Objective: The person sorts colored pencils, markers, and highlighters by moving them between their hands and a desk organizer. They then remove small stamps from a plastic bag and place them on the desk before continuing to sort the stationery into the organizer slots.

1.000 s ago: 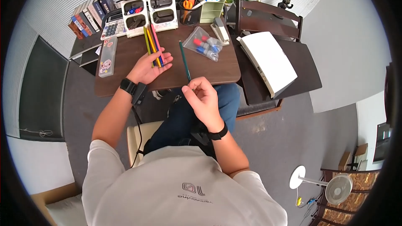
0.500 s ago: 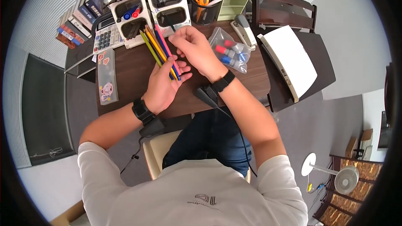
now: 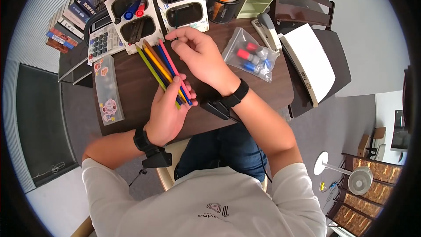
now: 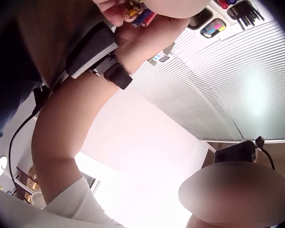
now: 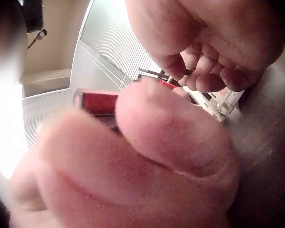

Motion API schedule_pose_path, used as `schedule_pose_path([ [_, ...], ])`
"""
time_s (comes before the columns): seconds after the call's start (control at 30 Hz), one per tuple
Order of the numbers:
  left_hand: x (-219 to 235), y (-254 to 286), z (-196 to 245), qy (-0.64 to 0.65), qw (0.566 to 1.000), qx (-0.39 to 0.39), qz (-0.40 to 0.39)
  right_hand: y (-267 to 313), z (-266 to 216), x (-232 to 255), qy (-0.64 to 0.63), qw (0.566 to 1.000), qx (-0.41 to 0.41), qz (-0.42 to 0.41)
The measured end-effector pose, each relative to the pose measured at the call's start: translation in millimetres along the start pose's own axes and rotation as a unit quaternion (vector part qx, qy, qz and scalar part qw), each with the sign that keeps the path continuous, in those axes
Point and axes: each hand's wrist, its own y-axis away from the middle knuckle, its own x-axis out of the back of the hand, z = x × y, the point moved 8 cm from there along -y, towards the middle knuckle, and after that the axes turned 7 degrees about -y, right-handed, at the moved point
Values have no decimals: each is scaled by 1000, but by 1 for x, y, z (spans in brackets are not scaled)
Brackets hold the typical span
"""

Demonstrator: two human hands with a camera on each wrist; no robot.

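Note:
In the head view my left hand (image 3: pixel 166 114) holds a bundle of several colored pencils (image 3: pixel 161 68), yellow-green, yellow, brown, blue and pink among them, tips toward the organizer. My right hand (image 3: pixel 202 59) pinches a dark green pencil (image 3: pixel 176 19) between thumb and index finger. That pencil's far end lies within the lower right compartment of the white desk organizer (image 3: pixel 199 25); my fingers hide most of the rest. The left wrist view shows the pencil ends (image 4: pixel 145 18) poking out of the left hand. In the right wrist view, the left hand's fingers (image 5: pixel 175 128) fill the foreground.
Left of the hands lie a sticker-covered pencil case (image 3: pixel 107 90) and a calculator (image 3: pixel 105 41). To the right are a zip bag of red and blue markers (image 3: pixel 252 55), a stapler (image 3: pixel 268 30) and a mesh pen cup (image 3: pixel 221 8). A thick white book (image 3: pixel 309 61) sits farther right.
My right hand has carried the dark green pencil from the table's front edge up to the organizer. The left hand keeps its bundle. The head view has shifted closer over the table.

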Motion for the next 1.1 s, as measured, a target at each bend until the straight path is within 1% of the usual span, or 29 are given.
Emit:
schedule_pose_path([
  [0.1, 1, 0, 0, 4, 1000, 18, 1, -1, -4, -1, 7, 1000, 1, 13],
  [0.17, 2, -2, -1, -19, 1000, 20, -1, 2, -11, -2, 15, 1000, -5, 15],
  [0.27, 3, -3, -1, -36, 999, 15, -4, 21, -24, 1, 10, 1000, -22, 16],
  [0.3, 1, -3, -1, -34, 999, 18, -4, 35, -36, 8, 96, 995, 15, 35],
  [0.33, -4, -2, 2, -27, 1000, 13, -9, 51, -48, 12, 183, 980, 54, 52],
  [0.4, -5, -1, 4, -14, 1000, 6, -12, 88, -51, 14, 226, 973, 26, 48],
  [0.47, -6, -2, -1, -24, 998, 25, -60, 116, -38, 15, 206, 977, -8, 59],
  [0.5, -11, -1, -1, -25, 997, 26, -62, 126, -34, 16, 193, 978, -32, 71],
  [0.53, -12, -1, 0, -24, 997, 29, -62, 131, -30, 16, 194, 978, -36, 72],
  [0.6, -17, 1, 1, -73, 993, 33, -84, 140, -26, 19, 182, 977, 8, 106],
  [0.67, -17, -1, 0, -72, 993, 29, -87, 139, -27, 22, 184, 975, 19, 124],
  [0.73, -15, -2, 0, -69, 994, 22, -87, 138, -37, 22, 242, 959, 80, 121],
  [0.77, -12, -3, -3, -73, 993, 25, -85, 140, -43, 23, 244, 959, 80, 121],
  [0.83, -11, -3, -3, -76, 993, 25, -86, 145, -58, 34, 285, 943, 41, 166],
  [0.9, -8, -1, -4, -66, 995, 54, -57, 155, -74, 48, 256, 939, 99, 206],
  [0.93, -9, -2, -1, -65, 995, 49, -58, 159, -83, 53, 244, 935, 122, 225],
  [0.97, -10, -1, 0, -58, 995, 56, -60, 162, -88, 57, 233, 932, 127, 246],
  [1.0, -11, -1, 0, -53, 995, 64, -61, 157, -93, 57, 233, 932, 128, 247],
  [1.07, -13, 0, 2, -58, 994, 70, -64, 137, -114, 48, 394, 872, 184, 226],
  [1.1, -13, 1, 2, -61, 993, 76, -62, 122, -118, 41, 437, 842, 235, 212],
])
